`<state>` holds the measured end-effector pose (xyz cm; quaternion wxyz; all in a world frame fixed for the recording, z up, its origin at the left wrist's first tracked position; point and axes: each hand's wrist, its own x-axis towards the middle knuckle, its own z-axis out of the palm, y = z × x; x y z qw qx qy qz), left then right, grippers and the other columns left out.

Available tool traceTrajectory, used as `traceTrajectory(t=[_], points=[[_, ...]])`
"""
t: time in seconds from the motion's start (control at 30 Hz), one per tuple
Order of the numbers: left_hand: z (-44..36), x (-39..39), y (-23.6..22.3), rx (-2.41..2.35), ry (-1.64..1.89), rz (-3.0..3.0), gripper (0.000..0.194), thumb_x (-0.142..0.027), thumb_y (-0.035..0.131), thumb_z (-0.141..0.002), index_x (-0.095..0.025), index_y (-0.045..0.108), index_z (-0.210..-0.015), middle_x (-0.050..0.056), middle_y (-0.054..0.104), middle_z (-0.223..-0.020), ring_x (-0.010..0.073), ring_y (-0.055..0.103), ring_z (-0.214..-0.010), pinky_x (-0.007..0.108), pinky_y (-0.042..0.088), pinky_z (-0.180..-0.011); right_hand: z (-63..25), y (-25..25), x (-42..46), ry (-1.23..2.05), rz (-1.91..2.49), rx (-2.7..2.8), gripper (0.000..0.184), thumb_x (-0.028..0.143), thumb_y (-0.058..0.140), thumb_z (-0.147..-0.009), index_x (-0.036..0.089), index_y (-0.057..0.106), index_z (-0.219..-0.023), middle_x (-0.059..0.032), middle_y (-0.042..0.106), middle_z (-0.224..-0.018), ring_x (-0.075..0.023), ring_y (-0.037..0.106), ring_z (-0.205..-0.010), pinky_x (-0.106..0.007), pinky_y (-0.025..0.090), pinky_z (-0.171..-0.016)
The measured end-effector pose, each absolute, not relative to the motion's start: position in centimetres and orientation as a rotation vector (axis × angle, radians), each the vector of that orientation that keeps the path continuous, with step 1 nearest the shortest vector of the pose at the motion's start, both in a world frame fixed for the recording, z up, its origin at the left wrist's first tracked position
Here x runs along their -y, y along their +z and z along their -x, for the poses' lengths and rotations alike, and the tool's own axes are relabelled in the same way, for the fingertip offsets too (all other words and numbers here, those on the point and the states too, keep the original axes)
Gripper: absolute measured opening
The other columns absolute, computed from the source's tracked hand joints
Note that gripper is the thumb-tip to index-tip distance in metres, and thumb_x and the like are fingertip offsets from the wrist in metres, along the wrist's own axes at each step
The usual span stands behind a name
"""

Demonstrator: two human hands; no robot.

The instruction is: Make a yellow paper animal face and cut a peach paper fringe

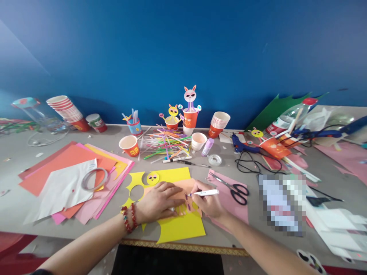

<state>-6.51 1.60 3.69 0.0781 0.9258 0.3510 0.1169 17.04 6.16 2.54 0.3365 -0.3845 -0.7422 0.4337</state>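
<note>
My right hand [210, 202] grips a white marker pen [207, 193], its tip touching small paper pieces with purple marks [188, 206]. Fingers spread, my left hand [160, 200] lies flat over an orange paper sheet [187, 184]. Under that sheet is yellow paper [186, 227] with round holes cut along its left part. A yellow paper disc with a drawn face [153, 178] rests just above my left hand. Black-handled scissors [236, 191] lie on pink paper [226, 208] to the right of my right hand.
Coloured drinking straws [166, 143] lie in a pile behind the paper, near paper cups [129, 146] and cup figures with animal faces [190, 95]. Paper sheets and a tape roll [94, 179] lie left. A blue glue gun [242, 143] with its cord and a plastic bottle [292, 114] are right.
</note>
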Motion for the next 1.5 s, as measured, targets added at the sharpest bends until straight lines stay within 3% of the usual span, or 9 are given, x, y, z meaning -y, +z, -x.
traceTrajectory(t=[1.5], points=[[6.52,-1.6,3.63,-1.046,0.324,-2.755,0.041,-0.052,0.045,-0.096,-0.031,0.057,-0.129,0.006,0.049,-0.142,0.0293,0.045,-0.121,0.045,0.036,-0.101,-17.13,2.1,-6.06,1.175,1.014,1.921,0.014,0.014,0.05,-0.077,0.022,0.046,-0.066,0.0055,0.048,-0.056,-0.0117,0.042,-0.051,-0.024,0.031,-0.05]])
